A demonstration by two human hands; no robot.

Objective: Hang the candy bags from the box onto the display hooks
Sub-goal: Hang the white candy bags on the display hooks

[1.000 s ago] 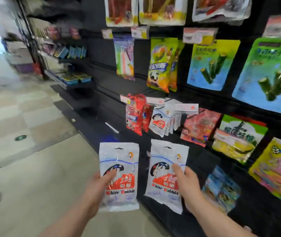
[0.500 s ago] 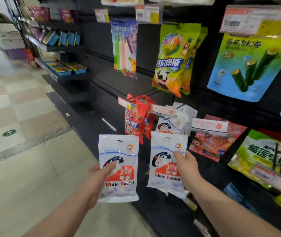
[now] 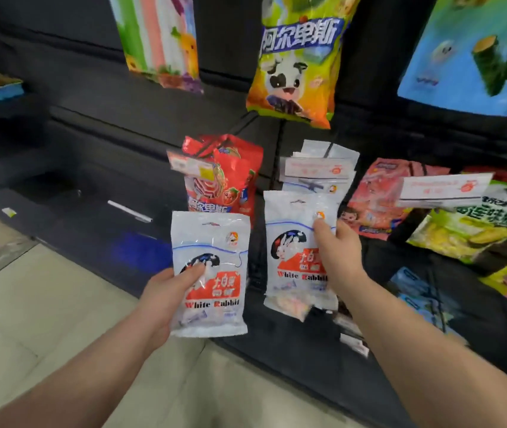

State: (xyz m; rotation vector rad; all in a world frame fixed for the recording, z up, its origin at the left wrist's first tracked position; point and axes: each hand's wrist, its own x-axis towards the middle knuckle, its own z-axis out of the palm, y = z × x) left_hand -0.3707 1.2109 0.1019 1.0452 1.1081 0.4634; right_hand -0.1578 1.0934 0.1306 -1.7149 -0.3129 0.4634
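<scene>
I hold two white White Rabbit candy bags upright in front of a black display wall. My left hand [image 3: 168, 299] grips the left bag [image 3: 212, 239] by its lower left side, thumb across the front. My right hand [image 3: 337, 256] grips the right bag [image 3: 292, 230] along its right edge, thumb near the small orange logo. The right bag's top hole sits just below the hook [image 3: 310, 183] that carries several matching White Rabbit bags [image 3: 320, 152] behind a white price tag. The box is out of view.
A red candy bag [image 3: 230, 174] hangs left of the White Rabbit hook, a pink bag [image 3: 375, 199] and green-yellow bags [image 3: 474, 227] to its right. Larger snack bags [image 3: 295, 66] hang above. Tiled floor [image 3: 30, 319] lies at the lower left, a low dark shelf at left.
I have moved closer to the wall. Both bags have risen, and the right bag has gone up toward the hook holding the matching bags.
</scene>
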